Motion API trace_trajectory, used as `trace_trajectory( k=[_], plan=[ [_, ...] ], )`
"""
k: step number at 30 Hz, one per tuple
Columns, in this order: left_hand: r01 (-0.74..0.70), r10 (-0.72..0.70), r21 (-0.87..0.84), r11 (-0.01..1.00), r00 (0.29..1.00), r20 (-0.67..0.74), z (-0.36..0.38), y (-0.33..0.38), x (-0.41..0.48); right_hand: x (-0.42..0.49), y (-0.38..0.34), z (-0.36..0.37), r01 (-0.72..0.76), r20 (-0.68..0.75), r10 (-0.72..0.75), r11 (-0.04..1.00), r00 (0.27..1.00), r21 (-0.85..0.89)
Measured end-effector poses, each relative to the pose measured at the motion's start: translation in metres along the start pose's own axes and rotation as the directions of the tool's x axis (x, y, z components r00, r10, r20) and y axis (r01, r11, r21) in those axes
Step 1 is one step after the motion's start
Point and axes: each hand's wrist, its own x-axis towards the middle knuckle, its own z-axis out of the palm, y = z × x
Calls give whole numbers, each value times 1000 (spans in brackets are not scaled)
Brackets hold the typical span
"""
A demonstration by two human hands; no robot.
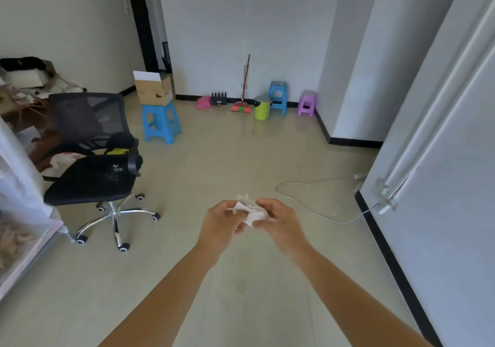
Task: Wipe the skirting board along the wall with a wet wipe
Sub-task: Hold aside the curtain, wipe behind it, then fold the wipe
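The black skirting board (395,266) runs along the right wall (450,239), well apart from both hands. The left hand (219,226) and right hand (278,223) pinch a crumpled wet wipe (251,210) above the floor (214,164), apparently readying it. The next move calls for crouching and pressing it to the board.

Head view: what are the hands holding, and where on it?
A crumpled white wet wipe: the left hand pinches its left side, the right hand grips its right side.

On my feed I see a crumpled white wet wipe (250,208), a black skirting board strip (392,261) at three o'clock, a black mesh office chair (91,178) at nine, a blue plastic stool (160,121) at eleven, and a lime-green plastic bin (262,110) at twelve.
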Motion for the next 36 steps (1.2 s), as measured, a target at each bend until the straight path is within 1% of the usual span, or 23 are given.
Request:
trace_trajectory(
  k=[3,5,8,10,12,14,19,22,25,27,29,30,31,32,33,35,36],
  plan=[
    [56,-55,-98,994,998,18,3,22,80,84,-6,-9,-93,-6,98,961,995,260],
    [94,-87,-153,984,995,56,8,30,133,139,-1,-18,-106,-31,123,938,992,330],
    [132,-112,-202,970,988,107,19,35,222,224,13,-28,-94,-64,120,945,991,314],
    [141,-112,-231,963,984,137,30,38,284,286,26,-34,-123,-88,164,928,983,351],
    [163,-128,-251,954,980,150,44,45,346,349,39,-44,-150,-110,200,924,974,351],
    [200,-164,-272,941,975,149,60,56,410,412,46,-60,-156,-89,201,917,975,369],
    [271,-240,-326,906,962,130,86,91,559,564,36,-89,-190,-8,203,933,979,307],
    [286,-261,-341,896,958,119,89,110,641,652,28,-91,-195,13,204,915,979,353],
    [295,-274,-366,882,955,111,88,119,730,743,32,-86,-220,30,223,915,974,339],
    [294,-271,-348,890,956,114,86,123,795,808,38,-82,-213,43,209,944,977,253],
    [293,-267,-305,906,956,124,84,128,865,880,42,-75,-176,105,168,982,980,64],
    [297,-270,-275,915,954,130,82,131,899,916,44,-71,-154,136,152,988,979,3],
    [299,-272,-241,923,952,141,80,136,936,954,46,-67,-139,158,139,990,978,-7],
    [295,-266,-210,932,951,156,78,142,973,990,45,-63,-151,158,146,988,977,20],
    [283,-254,-179,942,953,167,76,149,1009,1023,44,-62,-175,121,168,983,978,47],
    [260,-236,-134,956,956,176,78,163,1081,1086,42,-66,-209,13,209,977,978,41],
    [255,-232,-121,959,957,175,80,168,1104,1103,40,-70,-224,-19,226,973,974,46]
  ],
)
